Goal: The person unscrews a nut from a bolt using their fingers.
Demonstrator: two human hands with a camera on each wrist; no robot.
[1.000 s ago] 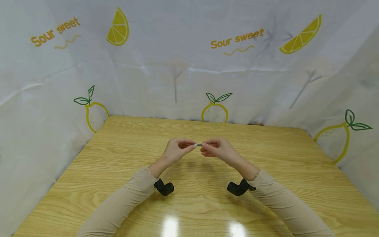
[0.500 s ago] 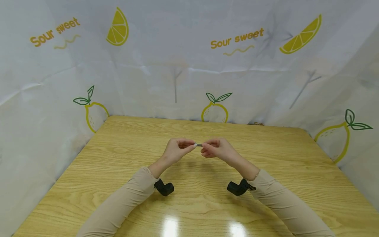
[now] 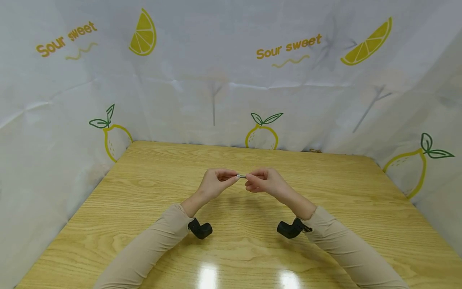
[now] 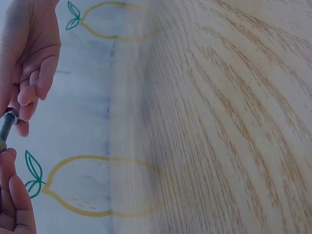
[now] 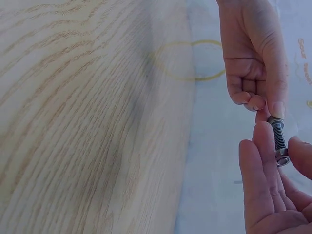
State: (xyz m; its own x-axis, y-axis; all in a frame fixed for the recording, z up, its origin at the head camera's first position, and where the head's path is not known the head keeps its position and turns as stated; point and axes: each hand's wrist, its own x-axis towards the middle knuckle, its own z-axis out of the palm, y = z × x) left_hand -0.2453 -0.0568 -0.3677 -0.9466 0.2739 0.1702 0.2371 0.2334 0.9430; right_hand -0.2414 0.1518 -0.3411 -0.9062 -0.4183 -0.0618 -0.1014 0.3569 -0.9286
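Observation:
A metal bolt (image 5: pixel 279 136) is held level above the table, with a hex nut (image 5: pixel 282 157) on its threaded end. Thumb and finger of my left hand (image 3: pixel 213 184) pinch the bolt's head end, and the fingertips partly hide it. My right hand (image 3: pixel 268 184) has its thumb and index finger on either side of the nut, its other fingers loosely bent below. Bare thread shows between the two hands. In the left wrist view, the nut (image 4: pixel 11 116) sits at the right fingertips and the bolt (image 4: pixel 6 131) runs down to the left hand's fingertips (image 4: pixel 7 163).
Below the hands lies a wood-grain table (image 3: pixel 231 241). A white cloth backdrop (image 3: pixel 187 108) with lemon prints hangs behind and at both sides of it. Black curved mounts stick inward from the left wrist (image 3: pixel 200 228) and the right wrist (image 3: pixel 288 229).
Both hands and the bolt keep the same place over the table. Only the right hand's fingers have shifted very slightly.

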